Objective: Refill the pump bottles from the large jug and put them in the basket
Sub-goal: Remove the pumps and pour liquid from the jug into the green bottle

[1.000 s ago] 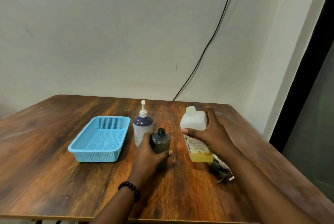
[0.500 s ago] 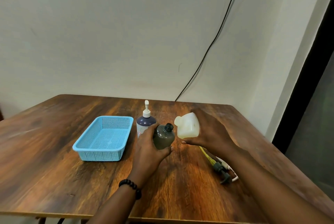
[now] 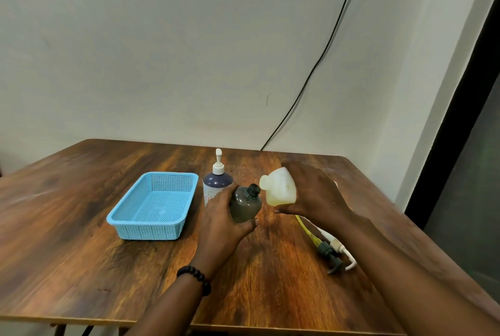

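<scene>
My left hand (image 3: pixel 226 223): fingers and thumb curled round the dark bottle (image 3: pixel 244 204), forearm reaching forward. My right hand (image 3: pixel 311 194): wrapped over the tilted jug (image 3: pixel 278 190), palm down.

The right hand (image 3: pixel 311 194) hides most of the jug (image 3: pixel 280 190). The left hand (image 3: pixel 224 222) covers the dark bottle's (image 3: pixel 246 204) lower left side. The tabletop's (image 3: pixel 81 268) near corners are cut off.
</scene>
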